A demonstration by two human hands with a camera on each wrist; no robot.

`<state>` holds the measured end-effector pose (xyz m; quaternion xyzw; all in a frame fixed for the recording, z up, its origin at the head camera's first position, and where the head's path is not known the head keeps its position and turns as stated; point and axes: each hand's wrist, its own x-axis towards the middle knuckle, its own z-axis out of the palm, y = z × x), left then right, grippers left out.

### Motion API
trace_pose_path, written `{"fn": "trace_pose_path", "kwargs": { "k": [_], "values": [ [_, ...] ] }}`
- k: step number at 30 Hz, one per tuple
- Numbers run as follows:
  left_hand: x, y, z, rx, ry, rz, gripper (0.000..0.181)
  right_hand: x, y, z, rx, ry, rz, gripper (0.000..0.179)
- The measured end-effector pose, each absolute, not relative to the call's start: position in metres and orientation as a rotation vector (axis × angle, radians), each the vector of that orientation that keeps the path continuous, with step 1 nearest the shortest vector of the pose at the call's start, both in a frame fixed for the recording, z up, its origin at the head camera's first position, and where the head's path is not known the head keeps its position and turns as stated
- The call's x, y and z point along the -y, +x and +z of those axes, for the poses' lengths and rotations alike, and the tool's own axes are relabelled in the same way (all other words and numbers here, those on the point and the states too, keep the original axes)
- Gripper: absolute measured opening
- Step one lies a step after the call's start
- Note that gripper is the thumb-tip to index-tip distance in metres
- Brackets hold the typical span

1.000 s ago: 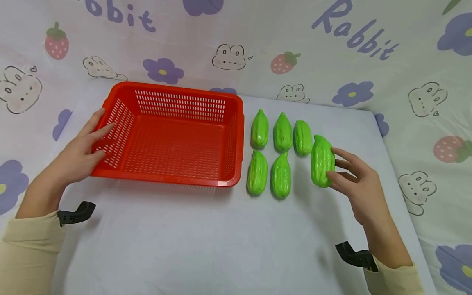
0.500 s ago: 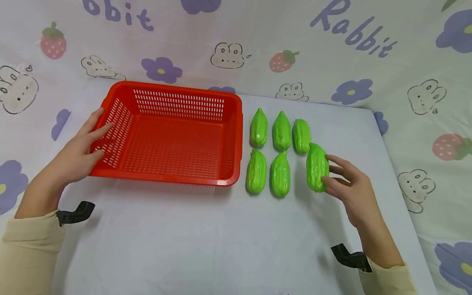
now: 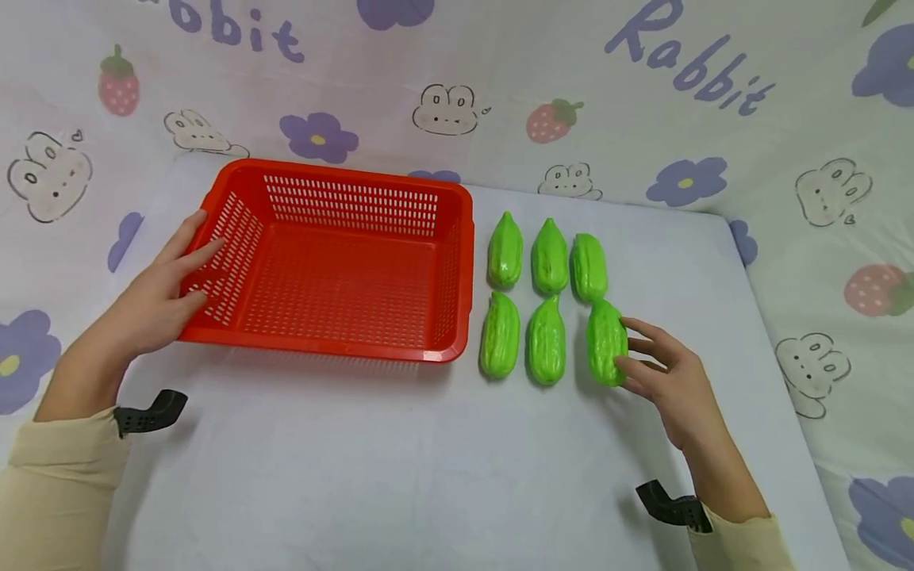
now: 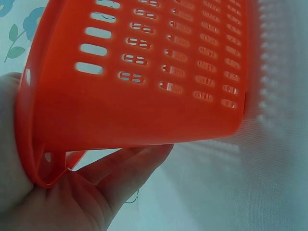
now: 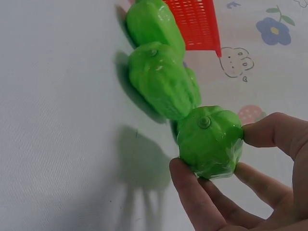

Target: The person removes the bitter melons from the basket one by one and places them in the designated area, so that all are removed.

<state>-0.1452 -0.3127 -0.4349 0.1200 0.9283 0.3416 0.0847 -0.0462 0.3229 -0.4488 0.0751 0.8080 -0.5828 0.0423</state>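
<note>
My right hand [image 3: 667, 377] pinches a glossy, ridged green gourd [image 3: 605, 345] between thumb and fingertips, close over the table. In the right wrist view the end of the held gourd [image 5: 209, 142] faces the camera, its shadow falling on the cloth beside it. Two more gourds stand in the near row: one in the middle [image 3: 546, 341], one at the left [image 3: 500, 337]. Behind them lies a row of three, including the gourd [image 3: 589, 268] just beyond the held one. My left hand [image 3: 153, 297] grips the left rim of a red plastic basket [image 3: 324, 346], whose inside holds nothing.
A white cloth covers the table [image 3: 371, 468]. Behind it hangs a patterned curtain [image 3: 493, 47] with rabbits, flowers and strawberries. The basket stands left of the gourds, its right wall close to the leftmost ones. Black wrist mounts [image 3: 671, 506] sit on both arms.
My right hand has carried its gourd left and down toward the near, into line with the near row. The left hand stays on the basket, which has not moved.
</note>
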Motion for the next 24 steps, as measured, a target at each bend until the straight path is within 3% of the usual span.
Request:
{"fn": "trace_pose_path", "kwargs": {
  "k": [24],
  "values": [
    [0.314,-0.144,-0.437,-2.763,0.371,1.043,0.073,-0.326,-0.052,-0.465,-2.583,0.240,-1.455,0.065]
  ]
}}
